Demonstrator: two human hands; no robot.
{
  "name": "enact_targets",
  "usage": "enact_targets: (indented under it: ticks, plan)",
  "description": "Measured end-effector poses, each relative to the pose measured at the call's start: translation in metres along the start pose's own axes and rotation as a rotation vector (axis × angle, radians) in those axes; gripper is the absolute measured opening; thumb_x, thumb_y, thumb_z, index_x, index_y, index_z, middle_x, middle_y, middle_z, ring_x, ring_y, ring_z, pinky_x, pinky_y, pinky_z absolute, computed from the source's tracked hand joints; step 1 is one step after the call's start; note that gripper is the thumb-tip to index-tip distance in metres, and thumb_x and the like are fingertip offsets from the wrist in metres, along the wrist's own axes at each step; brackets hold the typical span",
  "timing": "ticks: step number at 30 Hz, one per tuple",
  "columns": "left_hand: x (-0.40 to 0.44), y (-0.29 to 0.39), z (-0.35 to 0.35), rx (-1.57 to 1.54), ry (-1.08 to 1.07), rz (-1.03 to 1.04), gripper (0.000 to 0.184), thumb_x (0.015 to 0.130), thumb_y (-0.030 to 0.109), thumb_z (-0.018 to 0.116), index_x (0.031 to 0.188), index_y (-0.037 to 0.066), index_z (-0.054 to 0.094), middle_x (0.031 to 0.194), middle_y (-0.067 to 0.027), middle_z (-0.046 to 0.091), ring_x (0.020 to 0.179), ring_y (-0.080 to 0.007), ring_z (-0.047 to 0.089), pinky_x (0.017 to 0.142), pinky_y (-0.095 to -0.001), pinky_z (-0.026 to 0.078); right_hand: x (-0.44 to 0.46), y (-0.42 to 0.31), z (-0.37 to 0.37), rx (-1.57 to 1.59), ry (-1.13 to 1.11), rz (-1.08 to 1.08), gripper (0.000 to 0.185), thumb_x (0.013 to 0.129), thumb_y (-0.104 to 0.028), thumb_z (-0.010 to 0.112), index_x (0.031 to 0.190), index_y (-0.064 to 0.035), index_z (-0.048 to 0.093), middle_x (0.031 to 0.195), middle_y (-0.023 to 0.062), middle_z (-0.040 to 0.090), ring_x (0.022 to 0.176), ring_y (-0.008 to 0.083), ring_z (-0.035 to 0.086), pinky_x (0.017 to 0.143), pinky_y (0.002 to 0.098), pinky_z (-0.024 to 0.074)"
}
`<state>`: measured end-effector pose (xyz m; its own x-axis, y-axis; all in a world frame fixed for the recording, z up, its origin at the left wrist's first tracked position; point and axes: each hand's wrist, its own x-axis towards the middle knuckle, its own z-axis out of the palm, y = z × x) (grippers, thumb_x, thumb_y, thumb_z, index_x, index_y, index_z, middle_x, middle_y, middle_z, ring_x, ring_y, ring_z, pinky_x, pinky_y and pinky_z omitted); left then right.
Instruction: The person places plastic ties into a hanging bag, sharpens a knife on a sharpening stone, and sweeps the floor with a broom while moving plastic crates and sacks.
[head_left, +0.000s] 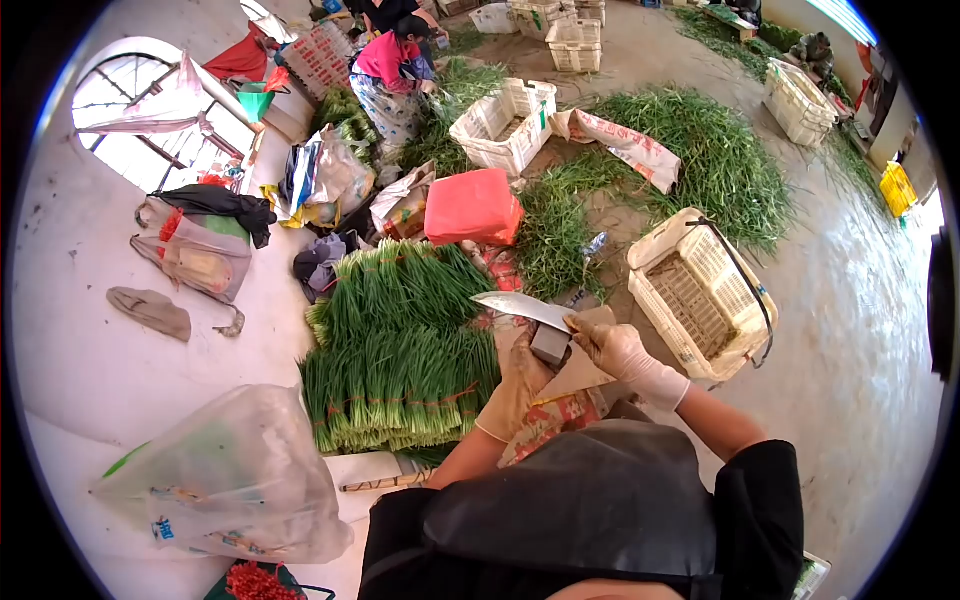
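My right hand [618,355], in a pale glove, is closed round the handle of a large curved knife [520,307] whose blade points left. Under the knife's handle end sits a grey block [550,344], in front of my lap. My left hand [522,378], also gloved, has its fingers wrapped at the left side of the block; its fingertips are partly hidden by the blade. Just left of my hands lie stacked bundles of green stalks [400,370], tied with red bands.
A cream crate [745,330] stands at the right and another [545,110] farther ahead. Loose greens [710,160] cover the floor beyond. A red block-shaped package [470,207] lies behind the bundles. A person [385,75] bends over greens at the upper left. A plastic bag [250,480] is at lower left.
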<state>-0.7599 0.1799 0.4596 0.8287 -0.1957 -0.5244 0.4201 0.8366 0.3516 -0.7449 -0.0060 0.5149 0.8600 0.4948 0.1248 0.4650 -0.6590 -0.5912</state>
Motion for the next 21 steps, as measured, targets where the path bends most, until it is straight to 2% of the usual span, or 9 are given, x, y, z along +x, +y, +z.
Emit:
enact_targets:
  ticks: [3, 5, 7, 9, 11, 13, 15, 17, 21]
  plan:
    - [-0.001, -0.002, 0.0, 0.003, -0.099, 0.062, 0.042, 0.091, 0.037, 0.032, 0.115, 0.007, 0.049, 0.101, -0.0131, 0.059, 0.09, -0.0283, 0.058, 0.074, -0.0396, 0.051, -0.021, -0.008, 0.004, 0.139, 0.09, -0.354, 0.034, 0.088, -0.036, 0.049, 0.118, -0.021, 0.054, 0.072, 0.0116, 0.062, 0.062, 0.0304, 0.06, 0.053, 0.0405, 0.0478]
    - [-0.002, -0.005, -0.003, -0.088, 0.013, -0.01, 0.037, 0.091, 0.034, 0.035, 0.114, 0.01, 0.051, 0.102, -0.0115, 0.06, 0.091, -0.0276, 0.058, 0.074, -0.0389, 0.051, -0.02, -0.007, -0.003, 0.112, -0.006, -0.275, 0.032, 0.088, -0.032, 0.048, 0.116, -0.0186, 0.055, 0.073, 0.012, 0.062, 0.063, 0.0304, 0.06, 0.052, 0.0391, 0.0479]
    - [-0.012, -0.01, 0.008, -0.033, 0.041, 0.003, 0.033, 0.09, 0.029, 0.038, 0.111, 0.007, 0.05, 0.104, -0.0122, 0.058, 0.092, -0.0272, 0.058, 0.077, -0.0413, 0.05, -0.006, 0.005, -0.004, -0.043, -0.069, 0.1, 0.032, 0.089, -0.031, 0.048, 0.118, -0.0197, 0.054, 0.077, 0.0111, 0.062, 0.07, 0.0298, 0.061, 0.057, 0.0376, 0.0486]
    - [-0.002, -0.01, 0.004, 0.023, 0.058, 0.033, 0.03, 0.089, 0.025, 0.041, 0.109, 0.004, 0.049, 0.105, -0.0129, 0.057, 0.092, -0.0268, 0.057, 0.08, -0.0438, 0.049, -0.015, 0.005, 0.001, 0.066, 0.038, -0.171, 0.031, 0.089, -0.03, 0.048, 0.118, -0.0186, 0.054, 0.076, 0.0122, 0.063, 0.066, 0.0291, 0.061, 0.053, 0.0378, 0.0484]
    - [0.029, -0.019, -0.047, 0.77, -0.2, 0.493, 0.031, 0.089, 0.028, 0.04, 0.108, 0.006, 0.05, 0.103, -0.0104, 0.058, 0.092, -0.0246, 0.058, 0.077, -0.0395, 0.05, -0.034, -0.003, 0.001, 0.163, -0.086, -0.232, 0.031, 0.09, -0.029, 0.048, 0.118, -0.0196, 0.054, 0.076, 0.013, 0.062, 0.066, 0.0286, 0.061, 0.053, 0.0373, 0.0483]
    - [-0.007, -0.005, -0.005, -0.087, -0.13, -0.07, 0.036, 0.091, 0.032, 0.039, 0.111, 0.005, 0.05, 0.104, -0.0103, 0.058, 0.094, -0.0246, 0.057, 0.074, -0.0362, 0.051, -0.02, -0.006, -0.009, 0.104, -0.129, -0.024, 0.032, 0.09, -0.03, 0.048, 0.12, -0.0213, 0.053, 0.077, 0.0126, 0.062, 0.067, 0.0284, 0.061, 0.055, 0.0368, 0.0484]
    - [-0.014, -0.016, 0.023, 0.052, 0.206, 0.049, 0.042, 0.089, 0.037, 0.038, 0.111, 0.004, 0.052, 0.098, -0.0153, 0.061, 0.08, -0.0265, 0.062, 0.061, -0.0346, 0.053, -0.021, -0.004, -0.013, 0.034, -0.184, 0.183, 0.033, 0.089, -0.031, 0.048, 0.121, -0.0231, 0.052, 0.078, 0.0123, 0.063, 0.068, 0.0281, 0.062, 0.057, 0.0363, 0.0485]
    - [0.001, -0.014, -0.001, -0.066, -0.138, 0.004, 0.041, 0.09, 0.034, 0.039, 0.111, 0.002, 0.052, 0.096, -0.0173, 0.061, 0.079, -0.0258, 0.062, 0.061, -0.0344, 0.053, -0.03, -0.004, -0.009, 0.139, -0.135, -0.07, 0.034, 0.09, -0.033, 0.047, 0.123, -0.025, 0.05, 0.077, 0.0127, 0.062, 0.068, 0.0276, 0.062, 0.059, 0.037, 0.0485]
    - [0.008, -0.011, -0.003, -0.04, 0.038, 0.15, 0.039, 0.091, 0.031, 0.041, 0.112, 0.001, 0.053, 0.096, -0.0195, 0.062, 0.071, -0.029, 0.062, 0.061, -0.0344, 0.053, -0.029, -0.011, -0.024, 0.213, -0.359, -0.024, 0.036, 0.089, -0.035, 0.048, 0.123, -0.023, 0.05, 0.08, 0.0136, 0.063, 0.069, 0.0287, 0.062, 0.06, 0.0365, 0.0493]
